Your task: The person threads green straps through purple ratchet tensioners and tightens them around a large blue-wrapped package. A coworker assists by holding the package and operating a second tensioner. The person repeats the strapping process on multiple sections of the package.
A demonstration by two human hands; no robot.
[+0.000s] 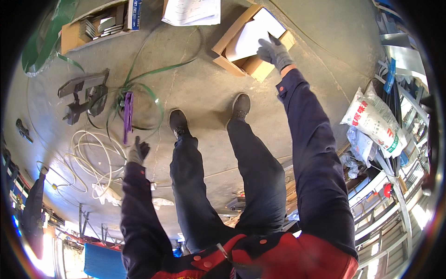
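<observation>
My right hand (277, 53), in a grey glove, reaches over the near side of an open cardboard box (231, 36). Its fingers look apart, over the white sheet (260, 32) in the box; whether they touch it I cannot tell. My left hand (137, 151), gloved too, hangs low with fingers stretched out and nothing visible in it. Closest to it are a purple strip (128, 114) and a coil of pale hose (88, 160), both apart from the fingers as far as I can see.
Green strapping (153, 100) loops over the floor beside a dark metal tool (86, 95). Papers (191, 11) lie ahead, with a box of flat pieces (95, 29) farther left. White sacks (374, 122) and metal racking (395, 195) stand right. Another person's leg (36, 200) shows left.
</observation>
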